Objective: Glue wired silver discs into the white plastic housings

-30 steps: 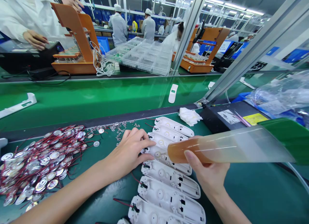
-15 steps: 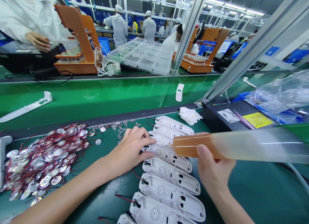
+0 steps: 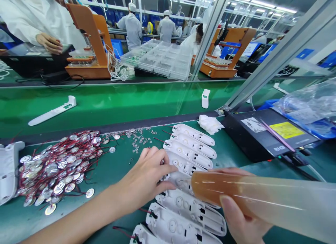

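Note:
A row of white plastic shells (image 3: 181,202) lies on the green bench, several with red wires at their left ends. My left hand (image 3: 151,172) rests at the left end of a middle shell, its thumb and index finger apart on either side of that end, with nothing visibly held. In my right hand (image 3: 243,210) is a thick translucent tube (image 3: 275,198) with an amber front end. Its tip points left, just over the same shell, and hides part of it. My right fingers wrap round the amber part.
Metal discs with red wires (image 3: 60,167) are heaped at the left. Small metal parts (image 3: 138,137) lie behind my left hand. A black box (image 3: 267,132) stands at the right, near crumpled white tissue (image 3: 210,124). Beyond the green conveyor (image 3: 131,100), a co-worker's hand (image 3: 49,43) rests beside an orange fixture (image 3: 90,72).
Both hands have moved nearer along the row to another shell, and the tube has come with my right hand. White parts on the conveyor have shifted right in the view.

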`<move>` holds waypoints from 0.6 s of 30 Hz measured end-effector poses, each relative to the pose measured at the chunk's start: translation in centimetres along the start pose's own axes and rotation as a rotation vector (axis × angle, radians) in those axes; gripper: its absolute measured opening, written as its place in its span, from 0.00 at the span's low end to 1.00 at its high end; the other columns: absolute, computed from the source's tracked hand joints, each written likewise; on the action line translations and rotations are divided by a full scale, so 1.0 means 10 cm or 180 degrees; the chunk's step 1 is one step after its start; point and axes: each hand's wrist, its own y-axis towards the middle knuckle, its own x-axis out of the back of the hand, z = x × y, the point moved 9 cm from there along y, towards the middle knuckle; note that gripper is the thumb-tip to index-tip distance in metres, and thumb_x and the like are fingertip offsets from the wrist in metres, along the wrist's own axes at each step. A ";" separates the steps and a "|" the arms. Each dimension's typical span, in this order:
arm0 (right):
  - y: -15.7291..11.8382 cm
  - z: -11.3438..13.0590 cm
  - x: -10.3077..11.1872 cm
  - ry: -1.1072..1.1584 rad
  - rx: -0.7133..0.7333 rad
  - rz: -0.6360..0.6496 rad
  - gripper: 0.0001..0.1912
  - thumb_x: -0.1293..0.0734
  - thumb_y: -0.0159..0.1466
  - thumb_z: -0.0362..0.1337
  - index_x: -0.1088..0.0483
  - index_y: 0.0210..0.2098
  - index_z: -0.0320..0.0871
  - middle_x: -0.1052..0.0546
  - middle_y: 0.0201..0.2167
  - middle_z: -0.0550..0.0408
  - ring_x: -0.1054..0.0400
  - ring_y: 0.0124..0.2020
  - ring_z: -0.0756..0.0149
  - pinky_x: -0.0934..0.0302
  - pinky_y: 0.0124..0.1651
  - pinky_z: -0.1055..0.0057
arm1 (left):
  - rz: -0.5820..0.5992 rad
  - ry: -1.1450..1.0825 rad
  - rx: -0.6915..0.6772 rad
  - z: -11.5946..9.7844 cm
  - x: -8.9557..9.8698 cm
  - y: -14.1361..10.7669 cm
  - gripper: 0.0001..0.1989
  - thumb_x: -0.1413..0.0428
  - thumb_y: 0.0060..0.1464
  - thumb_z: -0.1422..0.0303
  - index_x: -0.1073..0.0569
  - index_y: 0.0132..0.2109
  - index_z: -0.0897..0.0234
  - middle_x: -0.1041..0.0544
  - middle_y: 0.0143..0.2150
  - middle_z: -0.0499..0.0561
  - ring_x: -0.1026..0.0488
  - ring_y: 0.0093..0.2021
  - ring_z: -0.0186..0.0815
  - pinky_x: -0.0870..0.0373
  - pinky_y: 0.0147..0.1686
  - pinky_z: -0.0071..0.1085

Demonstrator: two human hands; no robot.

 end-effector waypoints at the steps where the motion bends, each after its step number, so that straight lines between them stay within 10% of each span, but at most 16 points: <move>1: -0.01 0.03 -0.02 -0.0056 0.0114 0.0035 0.17 0.34 0.55 0.46 0.35 0.41 0.46 0.30 0.34 0.51 0.32 0.32 0.61 0.34 0.35 0.60 | -0.0003 0.0010 -0.0004 0.00 0.00 0.00 0.14 0.39 0.51 0.67 0.29 0.46 0.57 0.35 0.39 0.49 0.41 0.40 0.37 0.46 0.37 0.34; 18: 0.06 0.20 -0.13 -0.0117 0.0024 0.0028 0.13 0.33 0.55 0.46 0.35 0.37 0.48 0.30 0.32 0.55 0.34 0.32 0.62 0.40 0.37 0.61 | -0.0031 0.0060 -0.0015 0.01 0.00 0.01 0.14 0.40 0.51 0.68 0.29 0.46 0.57 0.35 0.39 0.49 0.41 0.39 0.37 0.46 0.37 0.33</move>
